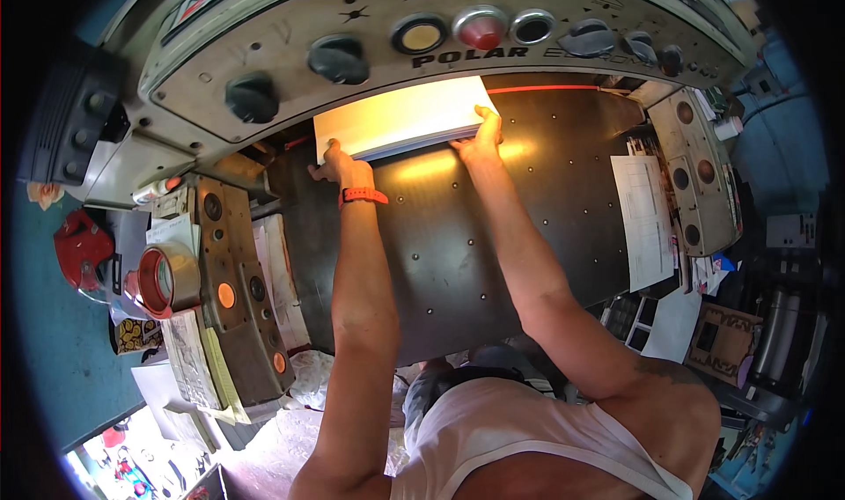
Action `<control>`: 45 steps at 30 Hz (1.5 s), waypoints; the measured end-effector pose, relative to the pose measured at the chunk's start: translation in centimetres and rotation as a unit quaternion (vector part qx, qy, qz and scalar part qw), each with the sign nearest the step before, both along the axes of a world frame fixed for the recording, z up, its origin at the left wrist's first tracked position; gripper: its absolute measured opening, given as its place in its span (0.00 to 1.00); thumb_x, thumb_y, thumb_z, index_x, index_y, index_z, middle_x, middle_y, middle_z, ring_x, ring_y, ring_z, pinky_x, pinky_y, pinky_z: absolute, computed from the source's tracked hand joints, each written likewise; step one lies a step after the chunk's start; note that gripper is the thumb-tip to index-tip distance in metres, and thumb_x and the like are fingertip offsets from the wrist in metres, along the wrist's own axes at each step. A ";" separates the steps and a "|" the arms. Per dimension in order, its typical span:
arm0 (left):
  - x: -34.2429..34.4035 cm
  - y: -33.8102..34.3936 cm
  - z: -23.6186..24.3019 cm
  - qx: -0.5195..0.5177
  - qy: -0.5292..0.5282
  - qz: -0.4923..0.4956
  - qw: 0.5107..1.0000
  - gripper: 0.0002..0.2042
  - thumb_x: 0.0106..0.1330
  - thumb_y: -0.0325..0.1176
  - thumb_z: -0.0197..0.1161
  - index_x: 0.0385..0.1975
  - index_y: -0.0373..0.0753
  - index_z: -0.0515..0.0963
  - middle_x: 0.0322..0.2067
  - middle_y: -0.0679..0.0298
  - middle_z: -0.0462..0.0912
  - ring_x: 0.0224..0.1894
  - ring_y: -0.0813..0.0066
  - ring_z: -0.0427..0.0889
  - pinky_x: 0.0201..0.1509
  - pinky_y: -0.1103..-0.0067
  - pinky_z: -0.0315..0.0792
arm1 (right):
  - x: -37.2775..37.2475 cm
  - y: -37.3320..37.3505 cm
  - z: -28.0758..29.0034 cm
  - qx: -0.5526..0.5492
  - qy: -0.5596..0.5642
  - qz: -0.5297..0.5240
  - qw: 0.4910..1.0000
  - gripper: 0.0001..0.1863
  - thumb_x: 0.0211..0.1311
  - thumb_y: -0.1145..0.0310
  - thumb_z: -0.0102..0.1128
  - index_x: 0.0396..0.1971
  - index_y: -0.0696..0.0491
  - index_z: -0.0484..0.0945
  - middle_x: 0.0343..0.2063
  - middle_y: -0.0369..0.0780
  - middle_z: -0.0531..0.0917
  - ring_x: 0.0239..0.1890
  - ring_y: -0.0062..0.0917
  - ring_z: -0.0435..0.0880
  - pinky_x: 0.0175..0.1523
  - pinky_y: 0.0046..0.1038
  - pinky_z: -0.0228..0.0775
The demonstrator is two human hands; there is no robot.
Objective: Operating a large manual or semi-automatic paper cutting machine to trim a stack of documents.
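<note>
dark studded table (431, 275) is spread below the left hand (341, 163) and right hand (483, 143); between them, a paper stack (400, 115) is grasped near its ends, fingers (459, 145) apparently underneath.

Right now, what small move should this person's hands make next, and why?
Perhaps a gentle, even nudge of the paper stack away from the body: the left hand and right hand hold it at opposite ends, with its layered near edge facing the person, so guiding both ends together might avoid skewing it.
</note>
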State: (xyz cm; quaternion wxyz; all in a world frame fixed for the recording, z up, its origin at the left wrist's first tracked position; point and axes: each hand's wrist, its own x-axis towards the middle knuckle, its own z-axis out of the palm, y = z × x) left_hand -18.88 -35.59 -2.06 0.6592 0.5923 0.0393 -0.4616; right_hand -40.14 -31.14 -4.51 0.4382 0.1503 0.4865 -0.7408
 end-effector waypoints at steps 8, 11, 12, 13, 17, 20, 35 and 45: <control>0.5 0.3 1.0 0.035 0.037 -0.040 0.998 0.43 0.56 0.28 0.67 0.70 0.52 0.48 0.66 0.53 0.54 0.63 0.52 0.67 0.67 0.53 0.65 | 0.2 1.5 0.9 0.050 0.193 0.062 0.978 0.27 0.57 0.69 0.59 0.53 0.58 0.59 0.53 0.55 0.69 0.51 0.47 0.76 0.53 0.57 0.72; 0.6 0.1 0.8 0.031 0.020 -0.048 0.998 0.43 0.56 0.28 0.69 0.69 0.49 0.49 0.64 0.52 0.58 0.61 0.53 0.69 0.66 0.56 0.67 | 0.1 1.1 0.0 0.057 0.223 0.063 0.971 0.24 0.57 0.69 0.59 0.50 0.60 0.63 0.49 0.54 0.73 0.49 0.45 0.77 0.52 0.55 0.73; 0.5 0.1 0.7 0.030 0.020 -0.050 0.998 0.43 0.56 0.28 0.69 0.69 0.49 0.49 0.64 0.52 0.58 0.61 0.53 0.69 0.66 0.56 0.67 | -0.2 1.0 -0.3 0.057 0.227 0.052 0.971 0.24 0.57 0.69 0.59 0.50 0.60 0.63 0.49 0.54 0.73 0.49 0.45 0.77 0.52 0.55 0.73; 0.4 0.0 0.5 0.037 -0.005 -0.049 0.998 0.43 0.56 0.27 0.69 0.69 0.47 0.50 0.63 0.52 0.60 0.60 0.53 0.70 0.65 0.57 0.68 | -0.5 0.7 -0.6 0.038 0.211 0.075 0.974 0.22 0.57 0.68 0.60 0.49 0.60 0.65 0.47 0.53 0.74 0.49 0.45 0.78 0.52 0.55 0.72; 0.6 0.2 -0.3 -0.012 -0.017 -0.063 0.998 0.41 0.56 0.25 0.69 0.68 0.45 0.52 0.62 0.51 0.62 0.59 0.54 0.72 0.64 0.62 0.70 | -2.5 1.8 -1.4 -0.018 0.173 0.160 0.972 0.36 0.54 0.66 0.65 0.57 0.58 0.53 0.51 0.51 0.71 0.51 0.45 0.77 0.51 0.55 0.73; 0.6 0.0 -0.5 0.001 -0.040 -0.065 0.997 0.39 0.57 0.24 0.68 0.67 0.45 0.53 0.62 0.50 0.61 0.60 0.54 0.71 0.64 0.62 0.70 | -3.6 2.9 -1.5 -0.024 0.147 0.163 0.975 0.33 0.55 0.64 0.66 0.55 0.61 0.60 0.48 0.50 0.75 0.46 0.44 0.80 0.49 0.49 0.76; 0.2 0.0 1.2 0.063 -0.017 -0.044 0.997 0.43 0.53 0.29 0.72 0.68 0.45 0.52 0.64 0.49 0.57 0.59 0.51 0.71 0.65 0.58 0.70 | -3.5 3.0 -0.7 0.004 0.199 0.202 0.959 0.22 0.59 0.63 0.62 0.47 0.64 0.73 0.42 0.49 0.79 0.40 0.38 0.82 0.48 0.39 0.77; 1.4 -0.9 -1.9 -0.020 -0.025 -0.075 0.997 0.37 0.53 0.22 0.71 0.63 0.44 0.59 0.60 0.55 0.66 0.54 0.61 0.73 0.62 0.64 0.68 | -3.4 3.3 -1.1 -0.036 0.194 0.199 0.960 0.20 0.59 0.64 0.63 0.43 0.64 0.73 0.38 0.49 0.80 0.38 0.37 0.82 0.48 0.42 0.77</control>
